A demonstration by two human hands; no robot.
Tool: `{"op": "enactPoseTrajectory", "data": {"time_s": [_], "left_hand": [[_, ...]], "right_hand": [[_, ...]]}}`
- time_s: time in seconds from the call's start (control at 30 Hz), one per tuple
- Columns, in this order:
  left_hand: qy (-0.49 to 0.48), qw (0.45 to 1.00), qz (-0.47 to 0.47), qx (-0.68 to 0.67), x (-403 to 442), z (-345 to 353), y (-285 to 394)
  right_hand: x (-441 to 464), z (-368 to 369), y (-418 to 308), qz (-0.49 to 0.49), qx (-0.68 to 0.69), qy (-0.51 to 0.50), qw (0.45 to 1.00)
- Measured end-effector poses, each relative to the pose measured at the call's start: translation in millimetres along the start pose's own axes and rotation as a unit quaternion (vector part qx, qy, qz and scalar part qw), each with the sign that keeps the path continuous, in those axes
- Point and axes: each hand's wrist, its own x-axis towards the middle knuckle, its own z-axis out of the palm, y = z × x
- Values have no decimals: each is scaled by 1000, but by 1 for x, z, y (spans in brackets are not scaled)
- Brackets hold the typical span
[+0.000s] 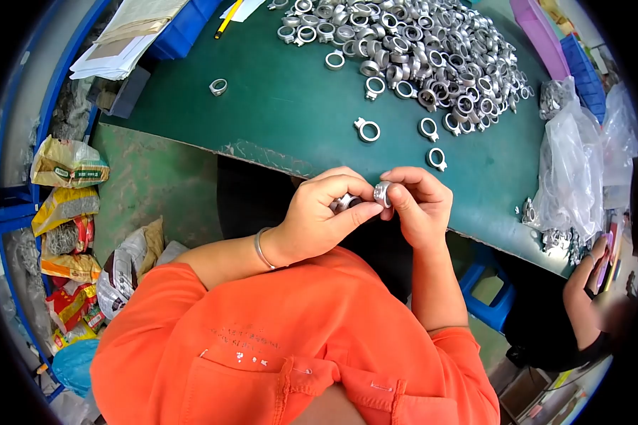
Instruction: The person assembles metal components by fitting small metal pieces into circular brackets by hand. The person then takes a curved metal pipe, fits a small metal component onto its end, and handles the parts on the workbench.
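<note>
Just off the front edge of the green table (276,120), my two hands meet. A grey metal ring clamp (382,193) is pinched between the fingertips of my right hand (424,205), and the fingertips of my left hand (319,212) touch its other side. Curled in my left hand is a second metal ring (344,203), partly hidden by the fingers. Nearest to my hands on the table lie a few loose rings, one with a small lug (368,130) and another (437,159) by the edge.
A large heap of metal rings (432,60) covers the back of the table. Plastic bags (571,163) and small metal parts (560,241) lie at the right. A blue stool (485,290) stands below. Another person's arm (581,297) is at right. Sacks (71,163) line the left shelf.
</note>
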Motion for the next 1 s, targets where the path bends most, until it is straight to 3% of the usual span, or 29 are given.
{"op": "enactPoseTrajectory", "data": {"time_s": [0.67,0.77,0.83,0.9,1.0], "left_hand": [[-13,993,87,82,5,1,18],[2,989,113,100,3,1,16],[17,991,95,94,0,0,14],[-27,975,-196,-100,-8,-5,19],[-81,831,-389,-389,-13,-14,5]], "right_hand": [[-1,-9,6,-39,-44,-56,997],[-1,-12,7,13,59,-81,995],[3,-8,8,-115,83,-110,984],[-6,-2,9,-128,127,-78,980],[-23,0,-1,-196,-152,-101,963]]}}
